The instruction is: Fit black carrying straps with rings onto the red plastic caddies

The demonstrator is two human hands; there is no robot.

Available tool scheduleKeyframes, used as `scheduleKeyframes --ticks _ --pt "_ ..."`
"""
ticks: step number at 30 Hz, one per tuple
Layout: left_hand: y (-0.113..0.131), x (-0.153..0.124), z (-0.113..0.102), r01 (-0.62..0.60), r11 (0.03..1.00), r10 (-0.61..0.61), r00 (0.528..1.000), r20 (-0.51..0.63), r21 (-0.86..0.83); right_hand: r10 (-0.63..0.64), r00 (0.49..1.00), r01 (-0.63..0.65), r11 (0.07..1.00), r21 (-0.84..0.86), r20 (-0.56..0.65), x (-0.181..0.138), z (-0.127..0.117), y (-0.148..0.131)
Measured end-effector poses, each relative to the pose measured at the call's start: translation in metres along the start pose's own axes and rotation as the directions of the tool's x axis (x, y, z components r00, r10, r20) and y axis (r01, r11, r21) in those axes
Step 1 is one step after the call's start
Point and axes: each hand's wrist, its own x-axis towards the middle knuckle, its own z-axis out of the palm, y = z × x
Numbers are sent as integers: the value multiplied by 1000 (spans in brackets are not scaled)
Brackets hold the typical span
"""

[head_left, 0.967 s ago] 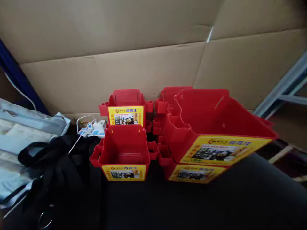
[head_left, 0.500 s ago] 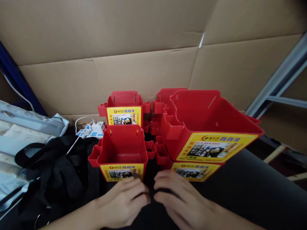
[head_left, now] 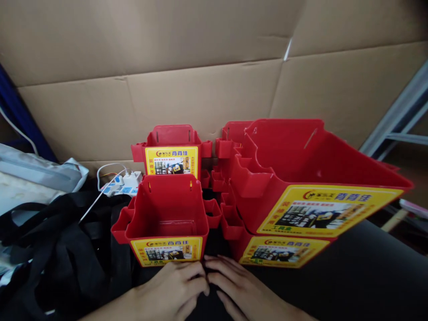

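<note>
The left hand [head_left: 180, 285] and right hand [head_left: 236, 285] are together, fingertips nearly meeting, fingers loosely bent and parted, just before an upright red plastic tool box [head_left: 172, 203] beside a stacked pair of matching boxes [head_left: 252, 205].

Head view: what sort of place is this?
Likely a storeroom or small workshop, though the pictures don't settle which. Signs: the stacked red bins with matching yellow labels, the cardboard sheeting behind them, and the metal frame at the right edge.
</note>
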Motion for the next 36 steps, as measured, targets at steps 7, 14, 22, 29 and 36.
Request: scheduleKeyframes --ticks 7,14,22,29,36 --pt "-1 -2 1 27 1000 -27 999 37 -3 -31 999 31 999 11 -14 -2 6 3" --pt "0 -2 -2 14 1000 -13 1000 27 -13 -27 1000 27 1000 7 1 -4 7 4" --pt "1 -2 -1 14 1000 -14 1000 11 -9 -52 999 52 998 -22 -6 -5 5 3" --pt "0 -3 -1 25 1000 -25 999 24 -7 -85 996 83 988 -131 -12 -4 3 3" --pt "3 -2 -2 18 1000 -18 1000 7 7 -324 919 210 885 -415 -226 -8 2 6"
